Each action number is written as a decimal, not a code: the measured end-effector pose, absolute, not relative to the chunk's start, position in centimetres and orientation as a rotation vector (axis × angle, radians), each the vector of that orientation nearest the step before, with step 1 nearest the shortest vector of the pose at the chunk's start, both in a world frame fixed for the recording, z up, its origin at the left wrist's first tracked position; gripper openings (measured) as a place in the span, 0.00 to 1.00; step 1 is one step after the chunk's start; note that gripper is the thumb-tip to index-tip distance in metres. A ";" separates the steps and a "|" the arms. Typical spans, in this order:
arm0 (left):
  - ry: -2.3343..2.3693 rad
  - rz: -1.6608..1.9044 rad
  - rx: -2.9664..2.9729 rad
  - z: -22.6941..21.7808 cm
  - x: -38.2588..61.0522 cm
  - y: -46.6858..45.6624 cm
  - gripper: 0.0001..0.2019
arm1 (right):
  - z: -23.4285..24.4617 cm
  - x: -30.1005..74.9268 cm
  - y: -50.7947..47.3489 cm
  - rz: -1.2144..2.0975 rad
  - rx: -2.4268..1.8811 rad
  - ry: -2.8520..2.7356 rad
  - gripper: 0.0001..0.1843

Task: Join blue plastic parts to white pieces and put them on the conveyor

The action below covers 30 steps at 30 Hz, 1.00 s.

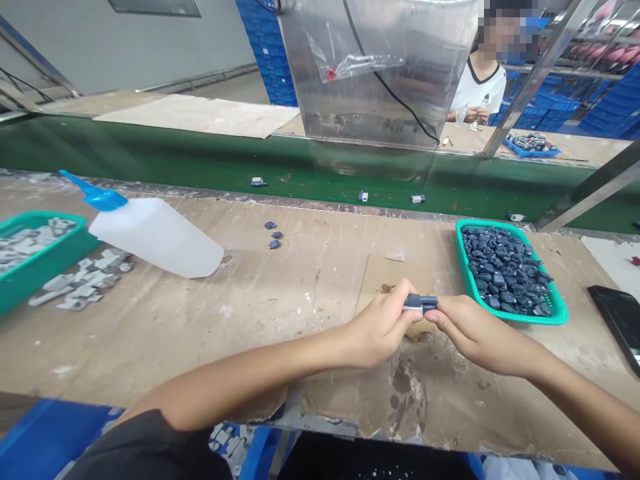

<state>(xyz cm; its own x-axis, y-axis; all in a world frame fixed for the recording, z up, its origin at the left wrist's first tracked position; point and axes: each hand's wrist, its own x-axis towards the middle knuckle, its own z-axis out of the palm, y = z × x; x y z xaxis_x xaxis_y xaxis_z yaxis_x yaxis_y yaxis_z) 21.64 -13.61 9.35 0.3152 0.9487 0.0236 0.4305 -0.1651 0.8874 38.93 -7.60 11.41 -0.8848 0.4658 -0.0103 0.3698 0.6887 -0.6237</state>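
The left hand [380,327] and the right hand [480,327] hold 1 small dark grey plastic part [421,303] between them, above the worn surface [300,320]. The fingers [400,301] of both hands grip it tightly. Just beside the right hand is a teal plastic tray [515,317] with many similar dark parts [503,270].

A blue-nozzled squeeze bottle [155,237] lies on the scarred workbench [280,293]

Dark plastic part [421,302] half hidden between left hand [380,327] and right hand [480,333], teal tray [50,263] cut off by left edge, black phone [620,320] cut off at right edge, small pieces [259,182] on green conveyor belt [150,150] too small to tell
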 end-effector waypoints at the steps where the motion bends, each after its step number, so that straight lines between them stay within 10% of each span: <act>1: 1.239 0.825 1.738 9.2 22.0 -14.0 0.05 | 11.3 39.0 -7.9 0.992 -0.686 -2.723 0.18; 7: 1.179 0.901 1.738 9.7 23.0 -12.2 0.05 | 12.1 39.6 -6.3 0.987 -0.702 -2.687 0.18; 14: 1.834 0.554 1.887 9.4 19.9 8.1 0.10 | 13.1 38.9 7.3 0.003 -1.420 -2.562 0.21; 21: 2.031 0.619 2.008 6.6 21.6 16.9 0.23 | 12.5 42.5 9.9 0.221 -1.405 -2.485 0.19; 30: 1.601 0.723 2.062 7.2 25.2 14.6 0.11 | 12.3 43.8 8.6 0.498 -1.270 -2.244 0.13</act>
